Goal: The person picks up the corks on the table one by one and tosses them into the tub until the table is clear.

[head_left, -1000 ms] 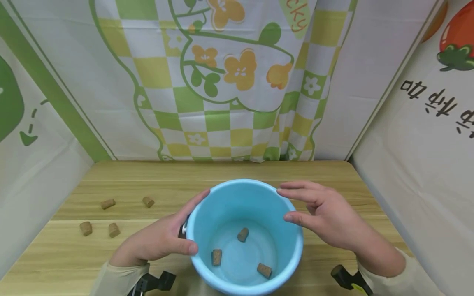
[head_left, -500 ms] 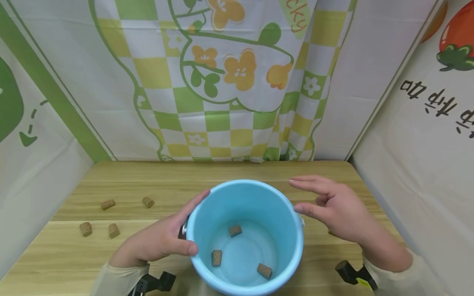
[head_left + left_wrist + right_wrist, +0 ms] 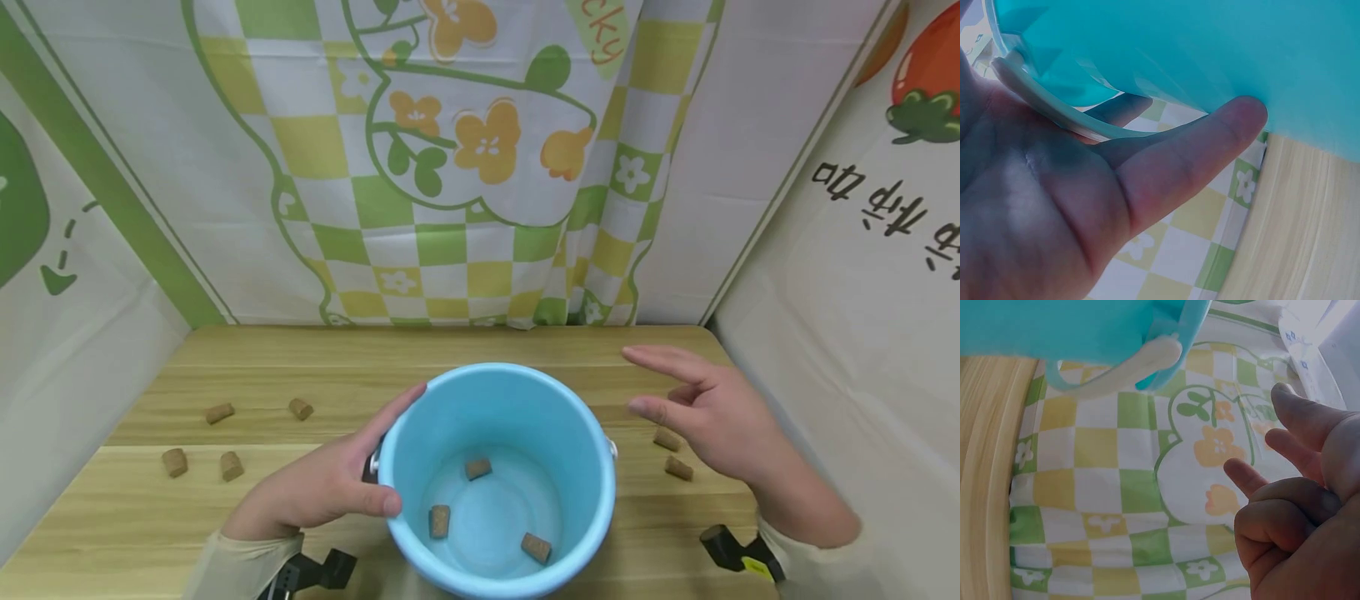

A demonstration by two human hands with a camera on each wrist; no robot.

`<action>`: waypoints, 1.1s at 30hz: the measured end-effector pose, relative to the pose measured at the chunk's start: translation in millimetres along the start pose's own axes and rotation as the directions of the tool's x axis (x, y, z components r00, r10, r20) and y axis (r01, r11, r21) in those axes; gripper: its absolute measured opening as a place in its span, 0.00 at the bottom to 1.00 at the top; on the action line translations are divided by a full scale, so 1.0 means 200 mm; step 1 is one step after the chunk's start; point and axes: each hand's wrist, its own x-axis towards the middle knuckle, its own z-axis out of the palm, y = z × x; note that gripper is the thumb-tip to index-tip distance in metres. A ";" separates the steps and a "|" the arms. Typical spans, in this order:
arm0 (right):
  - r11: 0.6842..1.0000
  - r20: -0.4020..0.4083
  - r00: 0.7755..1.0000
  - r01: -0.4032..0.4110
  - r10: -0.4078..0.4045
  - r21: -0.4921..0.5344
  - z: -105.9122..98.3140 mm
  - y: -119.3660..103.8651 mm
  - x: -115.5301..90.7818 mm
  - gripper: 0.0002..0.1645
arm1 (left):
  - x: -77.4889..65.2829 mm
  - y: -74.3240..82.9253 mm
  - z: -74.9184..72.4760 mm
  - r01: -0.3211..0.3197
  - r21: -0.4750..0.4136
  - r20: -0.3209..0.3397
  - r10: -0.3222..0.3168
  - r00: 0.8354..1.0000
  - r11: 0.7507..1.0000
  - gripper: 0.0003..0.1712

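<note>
A light blue bucket stands on the table, seen from above in the head view. My left hand rests against its left side, thumb at the rim and fingers spread along the outside. In the left wrist view, straight fingers touch the wall beside the white handle. Three corks lie on the bucket's floor, one a back cork. My right hand hovers right of the bucket, index finger and thumb extended and apart, other fingers bent, holding nothing. Below it are two corks, a nearer one and a farther one.
Several corks lie on the left of the wooden table, among them a far-left cork and a near-left cork. A checkered curtain hangs behind the table, and printed white cloth flanks it on the right.
My right hand has moved away from the bucket's rim to the right, bringing two corks on the table into view. The back cork in the bucket has shifted and turned. My left hand stays put.
</note>
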 end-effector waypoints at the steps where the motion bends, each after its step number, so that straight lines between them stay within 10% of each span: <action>1: 1.000 -0.004 1.000 -0.005 0.005 0.006 0.00 0.01 0.00 0.29 | 0.00 0.00 0.00 -0.005 0.000 0.001 0.005 1.000 1.000 0.61; 27: 0.955 0.007 0.983 -0.182 0.185 0.234 -0.08 0.39 -0.03 0.28 | 0.00 -0.01 0.00 0.001 -0.018 0.006 -0.001 1.000 1.000 0.61; 30: 0.890 0.043 0.985 -0.168 0.165 0.425 -0.07 0.46 -0.04 0.26 | 0.00 -0.01 0.00 0.005 -0.015 0.003 -0.005 1.000 1.000 0.61; 33: 0.755 0.103 0.984 -0.175 0.142 0.632 -0.07 0.54 -0.05 0.25 | 0.00 0.00 0.00 0.008 -0.010 0.000 -0.008 1.000 1.000 0.61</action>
